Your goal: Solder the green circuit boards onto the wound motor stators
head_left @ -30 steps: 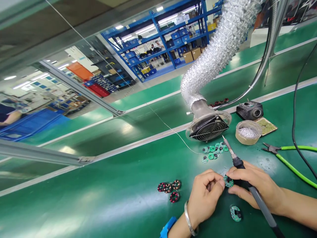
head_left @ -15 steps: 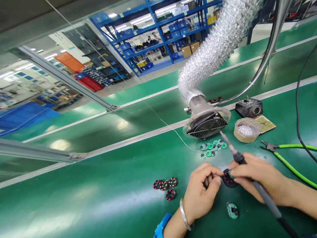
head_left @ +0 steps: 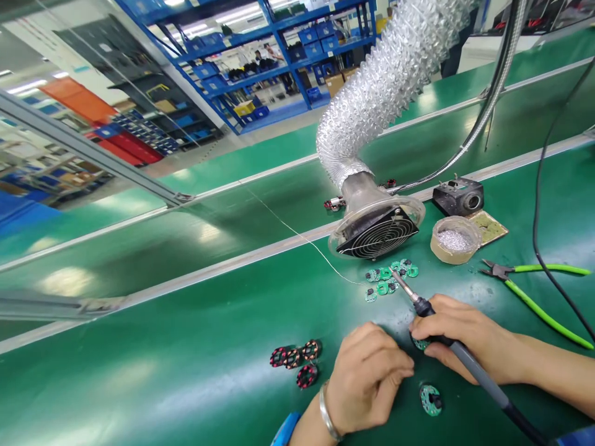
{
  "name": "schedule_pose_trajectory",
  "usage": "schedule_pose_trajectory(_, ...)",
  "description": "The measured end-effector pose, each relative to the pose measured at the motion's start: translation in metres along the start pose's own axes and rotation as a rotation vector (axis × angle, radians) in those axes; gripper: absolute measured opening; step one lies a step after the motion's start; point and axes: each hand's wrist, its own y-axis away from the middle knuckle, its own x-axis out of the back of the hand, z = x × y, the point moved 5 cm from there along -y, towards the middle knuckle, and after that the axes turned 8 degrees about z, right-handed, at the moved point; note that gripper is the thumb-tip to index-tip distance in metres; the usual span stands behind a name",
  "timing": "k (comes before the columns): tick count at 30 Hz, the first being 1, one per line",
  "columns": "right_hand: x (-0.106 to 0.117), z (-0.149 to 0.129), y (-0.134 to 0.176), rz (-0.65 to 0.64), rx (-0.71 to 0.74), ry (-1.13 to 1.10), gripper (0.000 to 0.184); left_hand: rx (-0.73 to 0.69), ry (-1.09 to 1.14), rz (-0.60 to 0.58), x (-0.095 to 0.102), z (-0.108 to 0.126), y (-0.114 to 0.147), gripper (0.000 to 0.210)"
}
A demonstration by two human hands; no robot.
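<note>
In my right hand (head_left: 465,337) lies a soldering iron (head_left: 449,341), its metal tip pointing up and left over the loose boards. The fingers of this hand also touch a small round green circuit board (head_left: 419,342), partly hidden beneath them. My left hand (head_left: 372,378) is just to the left, apart from that board, with fingers curled and thumb pressed in; whatever it may hold is hidden. Below my right hand, a second round board (head_left: 431,399) with a black part on it rests on the green bench.
Several wound copper coils (head_left: 297,359) sit left. Behind are loose green boards (head_left: 383,282), a fume extractor (head_left: 381,235) on a foil duct (head_left: 372,111), a tub of metal shavings (head_left: 454,241) and a black iron stand (head_left: 460,197). Green-handled cutters (head_left: 502,271) lie right, near a cable (head_left: 539,217).
My left hand has drawn back from the round part between my hands. The iron's tip has swung left and down. The camera view has shifted somewhat.
</note>
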Motion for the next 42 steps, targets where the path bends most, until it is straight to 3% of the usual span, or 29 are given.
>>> schedule_pose_trajectory(4, -0.001, 0.003, 0.001, -0.034, -0.006, 0.020, 0.028, 0.300, -0.019, 0.029, -0.006, -0.015, 0.002, 0.009)
schedule_pose_trajectory(7, -0.002, 0.003, 0.003, -0.092, 0.004, 0.074, 0.027, 0.408, 0.033, -0.017, -0.017, -0.022, 0.004, 0.008)
schedule_pose_trajectory(16, -0.004, -0.004, -0.001, -0.168, 0.094, 0.252, 0.034, 0.383, 0.191, 0.002, -0.019, -0.023, 0.001, 0.007)
schedule_pose_trajectory(23, -0.003, 0.000, -0.004, -0.224, -0.017, 0.151, 0.045, 0.396, 0.103, -0.077, -0.025, -0.019, 0.000, 0.009)
schedule_pose_trajectory(31, -0.004, -0.008, -0.001, -0.201, 0.108, 0.245, 0.049, 0.368, 0.078, -0.044, -0.023, -0.018, -0.002, 0.012)
schedule_pose_trajectory(37, -0.003, 0.002, -0.002, -0.122, -0.047, 0.049, 0.047, 0.389, 0.037, -0.061, -0.025, -0.017, 0.000, 0.010)
schedule_pose_trajectory(42, 0.001, 0.003, -0.002, -0.041, -0.014, 0.018, 0.046, 0.430, 0.043, -0.064, -0.026, -0.017, 0.000, 0.009)
